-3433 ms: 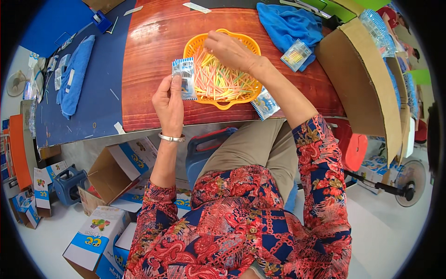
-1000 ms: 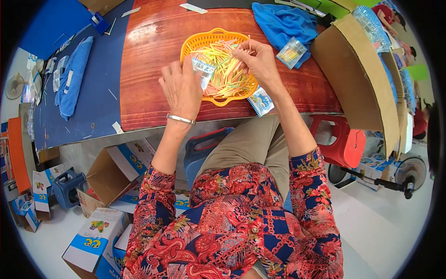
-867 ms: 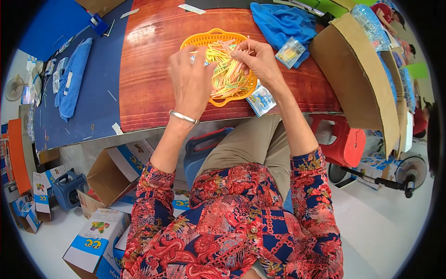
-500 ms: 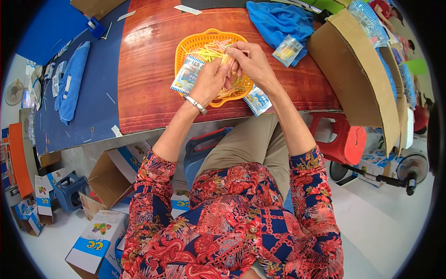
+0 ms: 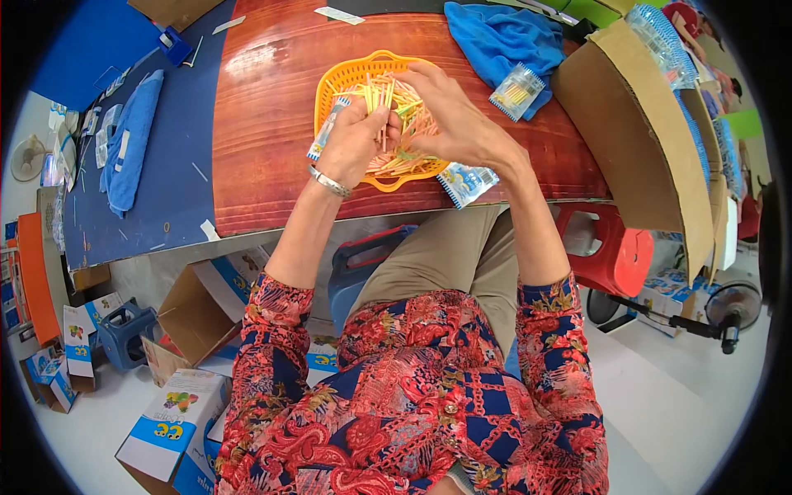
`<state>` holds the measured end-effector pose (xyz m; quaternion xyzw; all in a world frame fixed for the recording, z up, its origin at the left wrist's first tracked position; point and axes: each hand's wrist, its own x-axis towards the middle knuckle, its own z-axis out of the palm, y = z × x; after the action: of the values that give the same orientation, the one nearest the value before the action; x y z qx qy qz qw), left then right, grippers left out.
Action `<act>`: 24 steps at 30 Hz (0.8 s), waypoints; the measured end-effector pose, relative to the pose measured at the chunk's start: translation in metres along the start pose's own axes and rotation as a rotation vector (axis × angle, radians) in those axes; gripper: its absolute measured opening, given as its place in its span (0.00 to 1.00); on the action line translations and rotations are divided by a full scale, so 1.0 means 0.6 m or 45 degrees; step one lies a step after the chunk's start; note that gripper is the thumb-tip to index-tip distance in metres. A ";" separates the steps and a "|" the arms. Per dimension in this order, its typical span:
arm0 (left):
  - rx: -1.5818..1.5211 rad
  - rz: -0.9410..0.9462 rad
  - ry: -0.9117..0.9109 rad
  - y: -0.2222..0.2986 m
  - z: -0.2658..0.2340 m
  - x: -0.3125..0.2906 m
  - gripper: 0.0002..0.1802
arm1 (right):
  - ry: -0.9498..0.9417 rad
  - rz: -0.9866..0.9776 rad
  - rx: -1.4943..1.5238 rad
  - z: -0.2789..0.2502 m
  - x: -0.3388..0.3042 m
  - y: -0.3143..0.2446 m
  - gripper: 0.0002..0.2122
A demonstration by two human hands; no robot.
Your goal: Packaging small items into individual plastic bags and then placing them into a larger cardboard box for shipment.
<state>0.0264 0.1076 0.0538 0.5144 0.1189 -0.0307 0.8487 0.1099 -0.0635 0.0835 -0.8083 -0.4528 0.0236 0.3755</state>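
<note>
An orange plastic basket (image 5: 320, 124) full of thin yellow, pink and orange sticks (image 5: 419, 124) stands on the wood-patterned tabletop. Over its left half, my left hand (image 5: 355, 136) grips a small bunch of sticks (image 5: 378, 99), their ends poking up past the fingers. My right hand (image 5: 452, 115) hovers over the basket's right side with its fingers apart and nothing seen in them. Partly behind my left hand, a clear and blue packet (image 5: 320, 142) leans at the basket's left rim. Another such packet (image 5: 467, 183) lies by the basket's lower right edge.
A filled packet (image 5: 517, 91) rests on a blue cloth (image 5: 503, 37) at the back right. An open cardboard carton (image 5: 635, 124) with packets stands at the right. On the dark blue surface at left lies another blue towel (image 5: 132, 148). A red stool (image 5: 606, 252) is below the table.
My right hand has come away from the left and opened, moving right. My left hand has shifted slightly left, still holding sticks.
</note>
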 end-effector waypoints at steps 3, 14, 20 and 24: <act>-0.128 -0.082 -0.077 0.007 0.010 -0.012 0.07 | -0.012 -0.181 -0.057 0.009 0.006 -0.025 0.36; -0.216 -0.183 -0.115 0.014 0.028 -0.029 0.12 | -0.181 -0.141 0.148 0.023 0.007 -0.031 0.44; -0.259 -0.257 -0.076 0.012 0.019 -0.034 0.07 | -0.221 0.208 0.620 0.004 0.003 -0.046 0.27; -0.312 -0.229 -0.221 -0.013 -0.006 -0.019 0.06 | 0.058 0.317 0.836 0.009 0.009 -0.007 0.19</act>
<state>0.0134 0.1066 0.0481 0.3899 0.0936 -0.1360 0.9059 0.1076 -0.0550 0.0838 -0.6938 -0.3106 0.1954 0.6197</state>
